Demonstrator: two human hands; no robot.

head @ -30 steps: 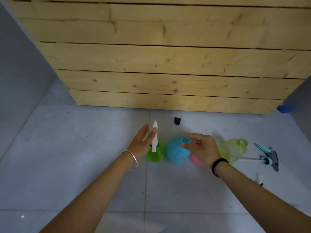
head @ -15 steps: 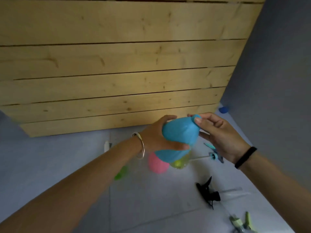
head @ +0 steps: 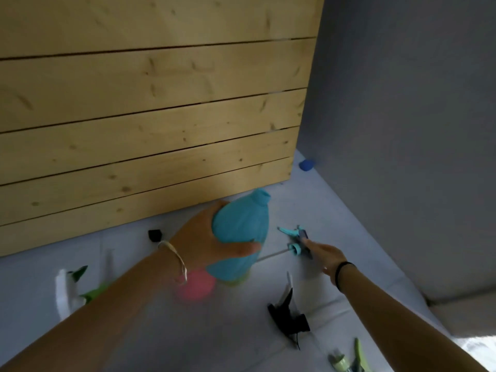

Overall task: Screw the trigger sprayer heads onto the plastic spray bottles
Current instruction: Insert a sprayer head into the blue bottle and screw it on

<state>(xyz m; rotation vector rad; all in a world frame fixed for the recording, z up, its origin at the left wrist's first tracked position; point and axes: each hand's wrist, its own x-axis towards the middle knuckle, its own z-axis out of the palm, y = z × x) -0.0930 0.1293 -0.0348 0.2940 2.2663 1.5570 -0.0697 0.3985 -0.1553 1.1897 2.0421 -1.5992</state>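
Note:
My left hand (head: 206, 242) grips a blue plastic bottle (head: 241, 232), held off the floor with its open neck tilted up and to the right. My right hand (head: 326, 255) reaches out over the floor, its fingertips at a teal trigger sprayer head (head: 295, 237) with a thin dip tube; the fingers are apart and hold nothing. A pink bottle (head: 196, 288) lies under my left wrist. A green bottle with a white sprayer (head: 67, 291) stands at the left. A yellow-green bottle is mostly hidden behind the blue one.
A black sprayer head (head: 288, 315) lies on the grey floor near my right forearm, and a pale green one (head: 346, 361) at the bottom edge. A wooden plank wall (head: 147, 116) rises ahead, a grey wall to the right. A small black cap (head: 155, 234) and a blue object (head: 306, 165) lie by the planks.
My right hand has let go of the blue bottle's neck and moved right and down to the teal sprayer head. The left hand keeps the bottle. The view has swung right.

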